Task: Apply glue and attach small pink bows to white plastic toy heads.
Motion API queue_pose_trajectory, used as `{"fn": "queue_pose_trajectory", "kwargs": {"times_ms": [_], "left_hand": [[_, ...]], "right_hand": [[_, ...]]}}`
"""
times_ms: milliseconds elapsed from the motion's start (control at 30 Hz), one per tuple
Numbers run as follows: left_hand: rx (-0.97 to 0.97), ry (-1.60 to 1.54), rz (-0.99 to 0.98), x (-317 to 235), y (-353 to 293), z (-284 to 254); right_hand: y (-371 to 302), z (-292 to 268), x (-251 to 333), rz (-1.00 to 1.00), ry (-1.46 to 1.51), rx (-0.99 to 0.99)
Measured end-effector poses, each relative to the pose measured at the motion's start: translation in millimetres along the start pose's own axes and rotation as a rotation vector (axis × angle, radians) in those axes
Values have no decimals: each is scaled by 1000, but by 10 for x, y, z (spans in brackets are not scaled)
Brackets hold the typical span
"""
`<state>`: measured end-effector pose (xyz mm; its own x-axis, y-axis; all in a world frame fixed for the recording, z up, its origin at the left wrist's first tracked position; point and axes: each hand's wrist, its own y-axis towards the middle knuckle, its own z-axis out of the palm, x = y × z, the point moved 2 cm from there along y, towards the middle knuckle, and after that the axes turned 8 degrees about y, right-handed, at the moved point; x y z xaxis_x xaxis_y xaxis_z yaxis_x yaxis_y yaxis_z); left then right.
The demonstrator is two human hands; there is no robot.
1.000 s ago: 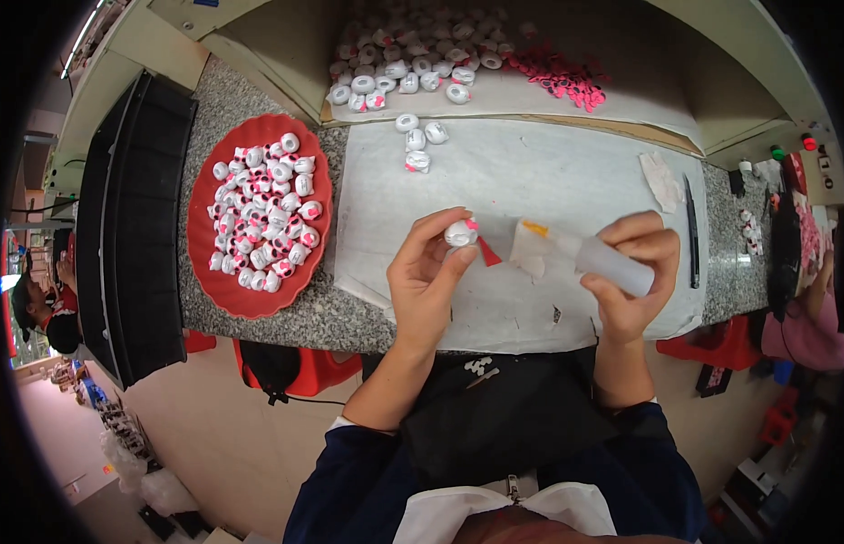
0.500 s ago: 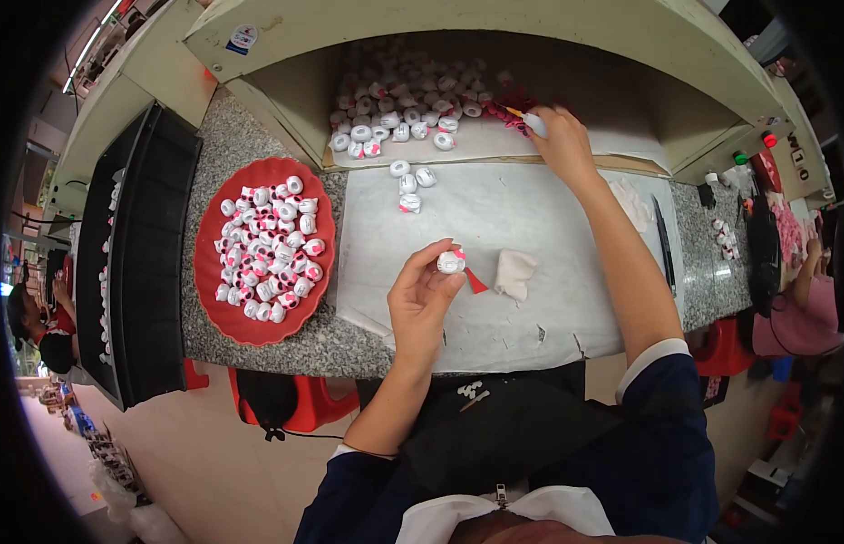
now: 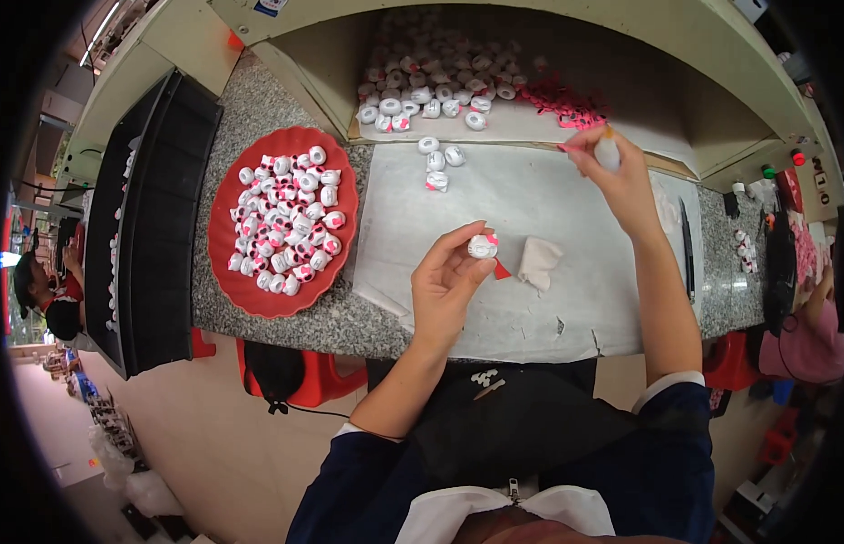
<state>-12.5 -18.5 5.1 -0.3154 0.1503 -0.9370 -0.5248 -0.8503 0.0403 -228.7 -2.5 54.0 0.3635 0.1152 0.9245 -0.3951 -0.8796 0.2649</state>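
Observation:
My left hand (image 3: 445, 286), over the paper sheet, holds a small round white figure (image 3: 482, 246) with a pink patch between thumb and fingers. Beside that hand, on the paper, lie a red triangular scrap (image 3: 501, 270) and a folded white cloth (image 3: 539, 263). My right hand (image 3: 617, 177) is raised near the shelf's front edge, closed around a small white bottle (image 3: 607, 154) with an orange tip. At its pinched thumb and forefinger shows a tiny pink piece (image 3: 562, 148). Behind it on the shelf is a heap of small pink pieces (image 3: 567, 102).
Many similar white figures (image 3: 440, 80) fill the shelf's left; several stand on the paper (image 3: 395, 208). A red scalloped plate (image 3: 224, 281) heaped with them stands left, beside a black tray (image 3: 155, 245). Black tweezers (image 3: 687, 249) lie right. Other people sit at both sides.
My right hand has drawn back from the pink heap toward me, and the bottle's tip now points up. The view has shifted; my left hand still holds the figure.

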Motion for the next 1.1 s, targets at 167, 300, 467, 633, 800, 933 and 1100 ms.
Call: {"fn": "queue_pose_trajectory", "kwargs": {"times_ms": [167, 300, 467, 633, 800, 933, 1100], "left_hand": [[-10, 62, 57, -17, -22, 8], [0, 233, 165, 36, -29, 53], [58, 441, 271, 61, -39, 37], [65, 451, 267, 43, -44, 74], [126, 222, 188, 7, -30, 58], [135, 95, 166, -2, -24, 43], [168, 7, 59, 13, -62, 18]], "right_hand": [[-690, 313, 237, 212, 368, 65], [-883, 512, 144, 330, 703, 71], [-903, 588, 113, 313, 669, 77], [-908, 588, 68, 267, 592, 20], [-923, 614, 60, 213, 544, 9], [-907, 594, 63, 110, 559, -53], [-887, 614, 143, 192, 589, 136]]}}
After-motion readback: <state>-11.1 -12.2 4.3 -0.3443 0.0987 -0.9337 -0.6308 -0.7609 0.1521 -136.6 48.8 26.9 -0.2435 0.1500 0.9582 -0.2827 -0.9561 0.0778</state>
